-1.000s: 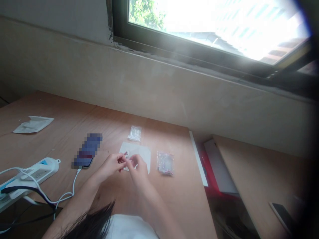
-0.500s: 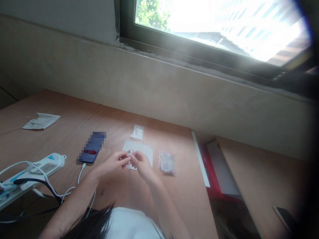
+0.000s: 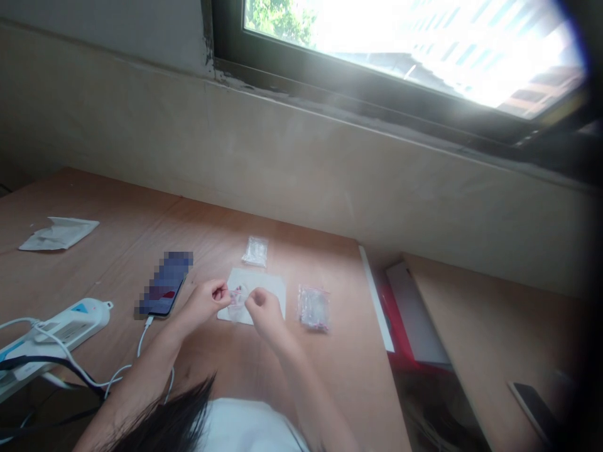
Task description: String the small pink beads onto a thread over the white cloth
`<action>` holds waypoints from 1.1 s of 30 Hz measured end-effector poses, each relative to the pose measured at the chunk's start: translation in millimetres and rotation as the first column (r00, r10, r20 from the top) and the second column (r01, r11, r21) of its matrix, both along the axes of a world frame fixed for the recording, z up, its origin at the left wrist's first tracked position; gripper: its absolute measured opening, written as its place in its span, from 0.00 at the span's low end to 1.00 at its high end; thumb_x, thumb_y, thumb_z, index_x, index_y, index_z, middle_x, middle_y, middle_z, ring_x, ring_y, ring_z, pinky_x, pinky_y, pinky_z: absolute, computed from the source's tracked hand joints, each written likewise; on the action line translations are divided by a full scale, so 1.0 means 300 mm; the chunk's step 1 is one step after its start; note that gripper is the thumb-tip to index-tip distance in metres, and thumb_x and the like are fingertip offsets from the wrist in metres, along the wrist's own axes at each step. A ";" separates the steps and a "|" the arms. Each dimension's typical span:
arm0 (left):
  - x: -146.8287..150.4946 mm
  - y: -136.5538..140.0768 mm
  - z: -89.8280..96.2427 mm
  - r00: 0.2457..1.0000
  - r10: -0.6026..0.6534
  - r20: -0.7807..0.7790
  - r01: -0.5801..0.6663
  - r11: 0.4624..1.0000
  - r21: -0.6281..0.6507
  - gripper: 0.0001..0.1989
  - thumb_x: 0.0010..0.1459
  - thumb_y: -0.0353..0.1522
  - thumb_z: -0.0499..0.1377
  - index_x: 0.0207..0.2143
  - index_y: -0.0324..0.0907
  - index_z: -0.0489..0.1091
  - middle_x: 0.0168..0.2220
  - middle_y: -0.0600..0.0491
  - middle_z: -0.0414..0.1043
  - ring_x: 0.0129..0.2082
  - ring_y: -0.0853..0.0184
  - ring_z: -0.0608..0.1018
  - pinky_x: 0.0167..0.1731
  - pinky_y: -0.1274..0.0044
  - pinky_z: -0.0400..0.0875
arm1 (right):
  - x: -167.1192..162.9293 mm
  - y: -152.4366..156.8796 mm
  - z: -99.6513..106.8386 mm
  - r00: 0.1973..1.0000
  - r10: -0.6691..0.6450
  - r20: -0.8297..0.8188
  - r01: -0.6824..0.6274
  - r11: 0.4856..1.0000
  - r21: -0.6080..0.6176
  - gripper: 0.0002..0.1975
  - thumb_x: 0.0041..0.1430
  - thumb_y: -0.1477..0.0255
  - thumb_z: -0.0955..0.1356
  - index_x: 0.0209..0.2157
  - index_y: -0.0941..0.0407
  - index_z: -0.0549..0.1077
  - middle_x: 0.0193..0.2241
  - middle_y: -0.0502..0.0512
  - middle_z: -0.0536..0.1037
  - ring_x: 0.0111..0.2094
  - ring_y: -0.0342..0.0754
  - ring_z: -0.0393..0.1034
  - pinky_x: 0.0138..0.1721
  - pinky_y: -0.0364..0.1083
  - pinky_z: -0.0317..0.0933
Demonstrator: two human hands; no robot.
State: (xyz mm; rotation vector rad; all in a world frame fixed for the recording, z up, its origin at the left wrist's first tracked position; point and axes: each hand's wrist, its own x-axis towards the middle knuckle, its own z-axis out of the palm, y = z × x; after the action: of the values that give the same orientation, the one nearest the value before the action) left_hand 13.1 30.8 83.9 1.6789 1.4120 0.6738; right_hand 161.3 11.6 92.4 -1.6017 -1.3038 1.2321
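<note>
A small pink-and-clear piece (image 3: 237, 295) hangs between the two hands, just above a white sheet of paper (image 3: 271, 285) that lies flat on the wooden table (image 3: 301, 364). It is too small and blurred to tell what it is; it looks like a tiny clear packet or a strand with pink bits. The left hand (image 3: 205, 302) is curled into a loose fist, thumb and forefinger pinched on the left end of the piece. The right hand (image 3: 262, 311) is curled the same way, its fingertips pinched on the right end, so the piece spans the short gap between them. Both forearms reach in from the lower edge of the view.

Just right of the paper lies a small clear bag (image 3: 313, 307) with dark and pink contents. Beyond the paper, nearer the wall, lies another clear bag (image 3: 255, 251) with pale contents. Left of the hands a phone (image 3: 164, 292) lies face up, with a white cable (image 3: 141, 342) plugged into its near end. Farther left sits a white power strip (image 3: 70, 320) with cords running from it, and a crumpled white wrapper (image 3: 59, 232) lies well apart near the table's far left. A window (image 3: 400, 44) runs along the wall above.
</note>
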 end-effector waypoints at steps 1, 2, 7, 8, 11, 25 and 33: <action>-0.003 0.000 -0.001 0.999 -0.009 -0.045 0.011 0.999 0.033 0.06 0.44 0.29 0.51 0.17 0.39 0.58 0.17 0.61 0.54 0.19 0.74 0.61 0.18 0.83 0.53 | -0.007 -0.002 -0.002 1.000 -0.011 0.029 0.011 1.000 0.010 0.05 0.41 0.74 0.60 0.16 0.57 0.58 0.15 0.45 0.58 0.20 0.39 0.53 0.21 0.39 0.47; -0.004 -0.001 0.002 0.997 -0.034 -0.066 0.038 0.998 0.054 0.03 0.44 0.29 0.52 0.19 0.39 0.61 0.18 0.60 0.57 0.20 0.73 0.63 0.20 0.82 0.56 | -0.014 -0.003 -0.002 0.999 -0.004 0.043 0.004 1.000 0.016 0.05 0.41 0.73 0.60 0.16 0.58 0.58 0.15 0.45 0.58 0.20 0.39 0.53 0.21 0.39 0.47; 0.001 -0.004 0.046 0.966 -0.254 0.043 0.248 0.962 0.119 0.22 0.47 0.26 0.50 0.47 0.43 0.57 0.48 0.50 0.60 0.48 0.65 0.63 0.48 0.73 0.56 | -0.028 -0.005 0.001 0.994 0.097 -0.047 -0.096 0.995 0.029 0.04 0.42 0.73 0.60 0.18 0.58 0.60 0.16 0.45 0.59 0.20 0.38 0.53 0.21 0.38 0.48; -0.002 -0.002 0.057 0.961 -0.273 0.053 0.266 0.957 0.114 0.23 0.48 0.25 0.48 0.48 0.43 0.56 0.51 0.50 0.57 0.51 0.65 0.60 0.51 0.72 0.52 | -0.023 -0.004 0.002 0.994 0.080 -0.069 -0.079 0.997 0.016 0.05 0.42 0.73 0.60 0.18 0.58 0.60 0.16 0.45 0.60 0.19 0.38 0.53 0.21 0.38 0.48; -0.020 -0.004 0.089 0.949 -0.307 0.066 0.305 0.951 0.044 0.19 0.52 0.27 0.46 0.47 0.44 0.59 0.53 0.52 0.55 0.54 0.65 0.56 0.54 0.71 0.47 | -0.001 -0.001 0.011 0.986 0.028 -0.167 -0.044 0.995 -0.093 0.05 0.43 0.73 0.59 0.17 0.58 0.60 0.14 0.45 0.61 0.17 0.38 0.54 0.20 0.39 0.49; -0.023 0.010 -0.021 0.957 -0.275 -0.093 0.282 0.957 0.068 0.22 0.49 0.36 0.55 0.48 0.45 0.58 0.48 0.49 0.61 0.49 0.60 0.61 0.49 0.69 0.53 | 0.111 0.022 -0.120 0.981 -0.169 -0.094 0.160 0.983 -0.091 0.06 0.42 0.69 0.64 0.22 0.58 0.63 0.18 0.48 0.66 0.19 0.40 0.57 0.23 0.41 0.53; -0.037 0.003 -0.051 0.923 -0.293 -0.248 0.326 0.940 0.103 0.22 0.48 0.33 0.55 0.48 0.43 0.59 0.44 0.48 0.64 0.45 0.60 0.63 0.45 0.70 0.56 | 0.110 -0.025 -0.238 0.924 -0.078 0.375 0.034 0.992 0.122 0.03 0.44 0.78 0.62 0.23 0.57 0.66 0.25 0.53 0.67 0.30 0.46 0.61 0.33 0.45 0.54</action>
State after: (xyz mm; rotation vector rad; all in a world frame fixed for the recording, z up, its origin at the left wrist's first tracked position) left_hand 2.1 31.6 68.7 2.0941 1.2318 0.4184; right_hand 194.3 4.2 20.8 -1.8410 -1.5208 0.8191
